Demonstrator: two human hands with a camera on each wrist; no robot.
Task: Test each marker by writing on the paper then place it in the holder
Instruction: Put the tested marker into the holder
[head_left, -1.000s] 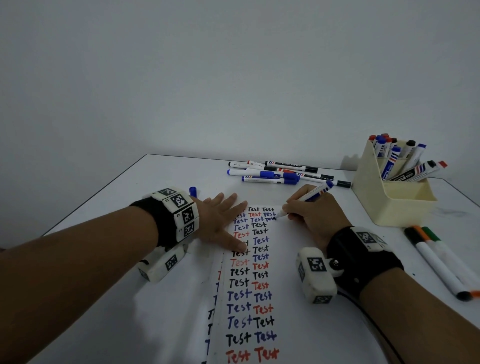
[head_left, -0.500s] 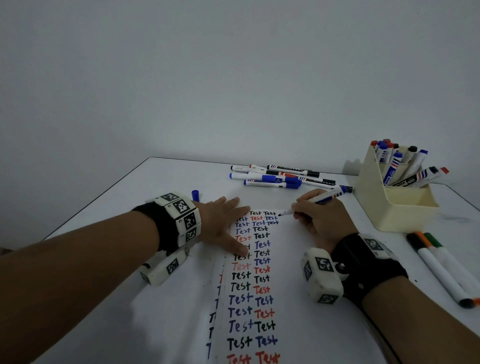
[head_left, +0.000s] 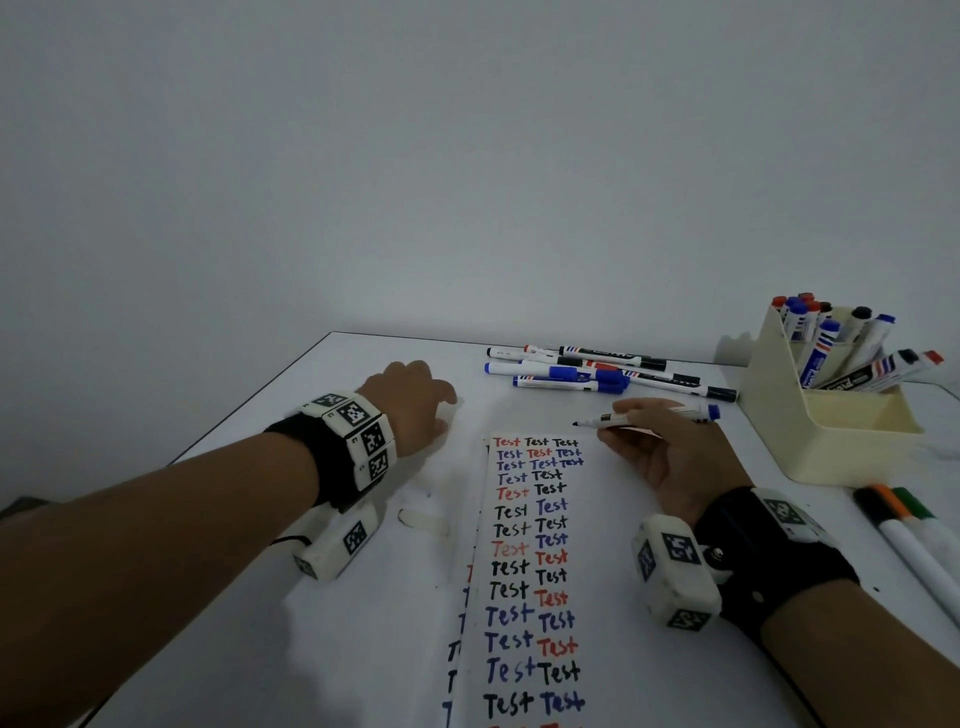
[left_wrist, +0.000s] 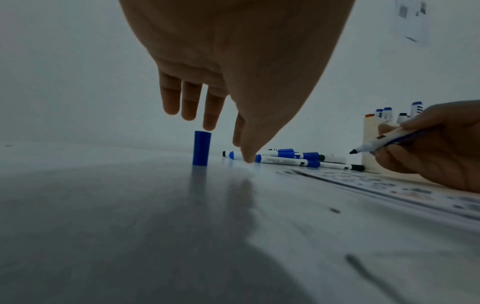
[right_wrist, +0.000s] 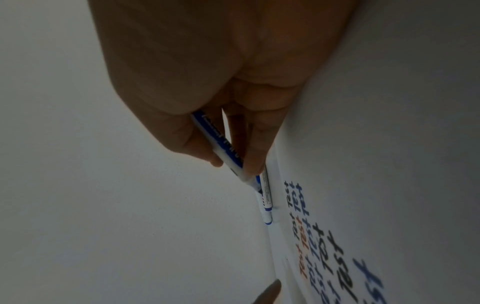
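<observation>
My right hand (head_left: 655, 435) grips an uncapped blue marker (head_left: 649, 417) above the top edge of the paper (head_left: 613, 519), tip pointing left and off the sheet. The paper is covered in rows of "Test" in black, blue and red. My left hand (head_left: 415, 402) hovers over the table left of the paper, fingers hanging straight and holding nothing. In the left wrist view its fingertips (left_wrist: 209, 123) are just above a blue cap (left_wrist: 202, 148) standing upright on the table. The cream holder (head_left: 831, 441) at the right holds several markers.
Several capped markers (head_left: 597, 369) lie in a pile behind the paper. Three thicker markers (head_left: 909, 535) lie at the right edge, in front of the holder. More written sheets poke out under the paper. The table's left edge (head_left: 249, 410) runs diagonally.
My left hand has come off the paper and moved back and left, over the cap. My right hand has lifted the marker off the paper and laid it flatter.
</observation>
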